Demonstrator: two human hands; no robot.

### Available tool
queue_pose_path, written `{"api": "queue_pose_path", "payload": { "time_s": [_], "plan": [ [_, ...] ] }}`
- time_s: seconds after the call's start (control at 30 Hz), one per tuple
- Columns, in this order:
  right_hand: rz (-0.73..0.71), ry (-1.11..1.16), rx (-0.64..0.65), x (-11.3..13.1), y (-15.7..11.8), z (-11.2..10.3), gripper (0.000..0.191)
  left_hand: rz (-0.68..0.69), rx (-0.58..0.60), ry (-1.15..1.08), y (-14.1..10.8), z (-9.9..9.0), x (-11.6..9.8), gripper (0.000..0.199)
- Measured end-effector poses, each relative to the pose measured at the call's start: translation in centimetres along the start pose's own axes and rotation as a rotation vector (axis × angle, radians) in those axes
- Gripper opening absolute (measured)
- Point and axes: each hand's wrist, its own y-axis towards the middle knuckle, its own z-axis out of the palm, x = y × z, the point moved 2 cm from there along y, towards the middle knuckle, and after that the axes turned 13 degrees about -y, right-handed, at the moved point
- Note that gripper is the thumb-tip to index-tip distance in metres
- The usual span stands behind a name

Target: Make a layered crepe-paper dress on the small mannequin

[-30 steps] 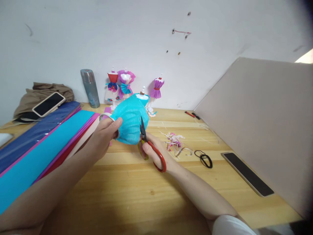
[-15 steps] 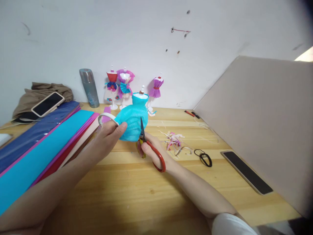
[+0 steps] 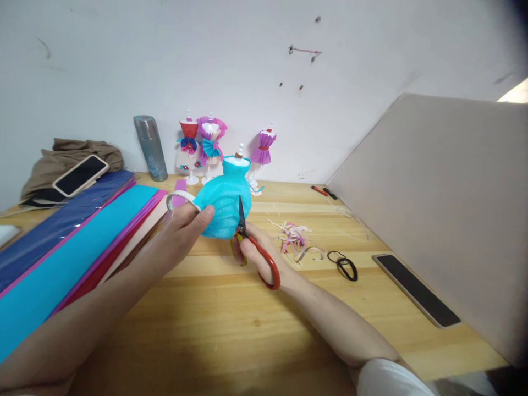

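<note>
A small white dress form wears a turquoise crepe paper dress (image 3: 223, 206) with a wide skirt, held up over the table. My left hand (image 3: 187, 220) pinches the skirt's left edge between thumb and fingers. A roll of white tape (image 3: 176, 193) hangs around that hand. My right hand (image 3: 258, 250) grips scissors (image 3: 270, 268) with one red and one yellow handle loop. Their dark blade lies pointing up against the skirt's right front; the other blade is hidden, apparently behind the paper. The form's stand is hidden by the skirt.
Coloured paper strips (image 3: 78, 236) lie left, near a phone (image 3: 81, 176) and a flask (image 3: 150, 148). Dressed mini forms (image 3: 264, 148) stand by the wall. Paper scraps (image 3: 295, 236), black hair ties (image 3: 345, 267) and a dark slab (image 3: 416, 289) lie right, beside a pale panel (image 3: 433, 209).
The scissors and my right hand have shifted very slightly right. The skirt's right side bulges a little further out. My left hand keeps its hold.
</note>
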Motion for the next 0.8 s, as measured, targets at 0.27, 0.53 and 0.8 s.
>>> {"api": "queue_pose_path", "payload": {
  "time_s": [0.27,0.53,0.8],
  "plan": [
    [0.017,0.008,-0.032,0.33,-0.07,0.08,0.062,0.034,0.019,-0.054,0.18,0.17,-0.06,0.044],
    [0.056,0.0,-0.048,0.36,-0.19,0.27,0.054,0.01,0.008,-0.142,0.39,0.13,-0.15,0.042],
    [0.095,-0.002,-0.079,0.14,-0.16,0.63,0.054,-0.061,-0.021,-0.125,0.39,0.07,-0.13,0.042]
  ]
}}
